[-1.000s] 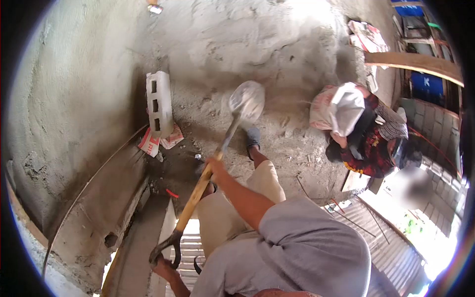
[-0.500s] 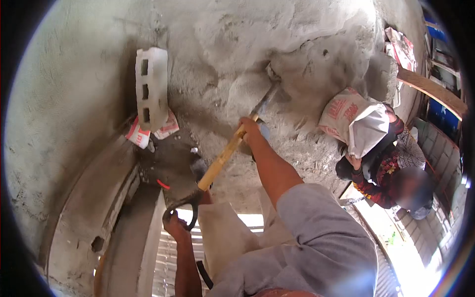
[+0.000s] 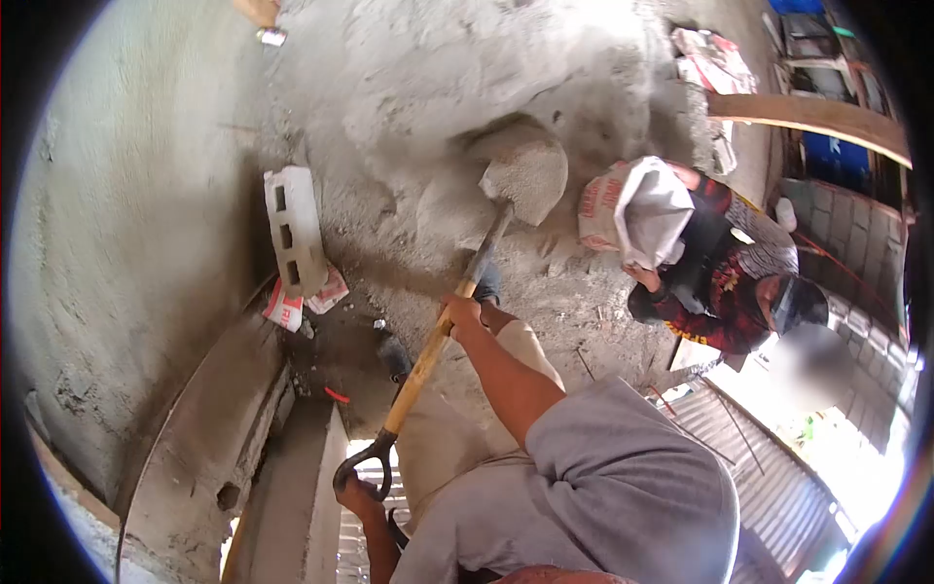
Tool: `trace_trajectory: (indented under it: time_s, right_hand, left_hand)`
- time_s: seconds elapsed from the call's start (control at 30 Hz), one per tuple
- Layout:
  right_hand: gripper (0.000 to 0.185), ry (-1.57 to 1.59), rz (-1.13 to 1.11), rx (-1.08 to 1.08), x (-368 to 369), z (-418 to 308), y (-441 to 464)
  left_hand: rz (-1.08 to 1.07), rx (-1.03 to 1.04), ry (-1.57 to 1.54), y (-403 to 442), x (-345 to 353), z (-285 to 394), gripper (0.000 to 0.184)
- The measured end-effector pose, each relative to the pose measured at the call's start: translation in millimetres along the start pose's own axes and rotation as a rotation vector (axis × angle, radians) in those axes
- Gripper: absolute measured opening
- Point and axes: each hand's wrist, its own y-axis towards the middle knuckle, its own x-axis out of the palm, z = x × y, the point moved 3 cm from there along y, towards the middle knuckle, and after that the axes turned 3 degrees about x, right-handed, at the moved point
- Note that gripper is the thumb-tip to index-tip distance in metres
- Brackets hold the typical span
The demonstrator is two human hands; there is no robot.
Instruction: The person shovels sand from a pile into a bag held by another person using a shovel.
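Observation:
My left hand (image 3: 360,494) is closed round the black D-shaped grip at the rear of a shovel. Farther up, my right hand (image 3: 462,313) wraps the wooden shaft of the shovel (image 3: 420,375). The blade, beyond my feet, carries a heap of grey sandy material (image 3: 528,182) over the mound of the same colour. To the right of the blade, another person (image 3: 744,282) crouches and holds a white sack with red print (image 3: 654,206), its mouth open.
A hollow concrete block (image 3: 296,232) stands at the left on torn sack pieces (image 3: 283,308), near the plastered wall (image 3: 146,195). A wooden plank (image 3: 808,124) crosses the upper right. Corrugated sheeting (image 3: 715,438) and thin rods lie at the lower right.
The shovel blade has come up out of the mound with a load on it. Both my hands have stayed on the shovel. The sack's open mouth now faces more toward my view.

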Motion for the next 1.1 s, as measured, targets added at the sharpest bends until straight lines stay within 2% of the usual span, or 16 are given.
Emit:
trace_trajectory:
  time_s: [0.23, 0.27, 0.37, 0.43, 0.47, 0.53, 0.6, 0.63, 0.7, 0.73, 0.8, 0.83, 0.97, 1.03, 1.07, 1.1]
  right_hand:
    - [0.016, 0.182, -0.055, -0.189, -54.4, -27.7, -69.9]
    - [0.016, 0.263, -0.084, -0.192, -60.9, -38.1, -82.6]
    - [0.017, 0.375, -0.097, -0.235, -79.7, -69.0, -108.1]
    - [0.018, 0.461, -0.071, -0.248, -94.6, -90.1, -119.8]
    - [0.018, 0.474, -0.130, -0.318, -101.2, -99.5, -116.7]
    - [0.019, 0.627, -0.325, -0.302, -121.3, -122.4, -91.7]
    - [0.021, 0.712, -0.448, -0.322, -140.9, -150.7, -113.6]
    - [0.021, 0.717, -0.440, -0.323, -152.4, -162.3, -119.8]
    - [0.023, 0.856, -0.524, -0.413, -171.2, -185.4, -127.6]
    - [0.023, 0.853, -0.524, -0.411, -178.6, -190.0, -128.6]
    - [0.027, 1.081, -0.962, -0.254, -180.0, -191.4, -138.4]
    - [0.027, 1.081, -0.963, -0.250, -179.3, -187.2, -139.8]
    - [0.029, 1.010, -0.917, -0.355, -145.2, -157.6, -168.4]
    - [0.026, 0.842, -0.595, -0.448, -116.7, -126.5, -183.5]
    - [0.026, 0.828, -0.600, -0.435, -99.0, -109.2, -181.7]
    - [0.025, 0.739, -0.554, -0.438, -81.4, -91.7, -178.2]
  left_hand:
    - [-0.196, 0.163, 0.012, 14.0, -20.8, 14.8, 0.014]
    - [-0.254, 0.087, -0.120, 29.8, -23.3, -0.6, 0.017]
    - [-0.161, 0.234, -0.031, -10.8, 16.8, 88.0, 0.018]
    - [-0.220, 0.293, 0.025, -19.4, 30.8, 117.6, 0.015]
    - [-0.270, 0.450, 0.018, -49.1, 46.1, 165.4, 0.011]
    - [-0.320, 0.608, 0.013, -67.1, 66.5, 199.5, 0.010]
    - [-0.306, 1.135, 0.159, -77.6, 77.4, 213.8, 0.012]
    - [-0.315, 1.134, 0.160, -87.9, 84.7, 224.2, 0.012]
    - [-0.539, 1.530, 0.175, -139.8, 98.6, 265.5, 0.019]
    - [-0.609, 1.650, 0.159, -161.9, 100.9, 286.7, 0.022]
    - [-0.638, 1.725, 0.179, -171.1, 91.7, 299.0, 0.022]
    - [-0.669, 1.806, 0.193, -174.1, 88.7, 299.8, 0.021]
    - [-0.535, 1.609, 0.199, -122.9, 51.6, 259.5, 0.018]
    - [-0.212, 1.257, 0.183, -87.0, 22.7, 230.8, 0.012]
    - [-0.196, 1.247, 0.190, -79.7, 12.5, 219.1, 0.012]
    - [-0.176, 0.925, 0.027, -64.5, 1.8, 203.4, 0.011]
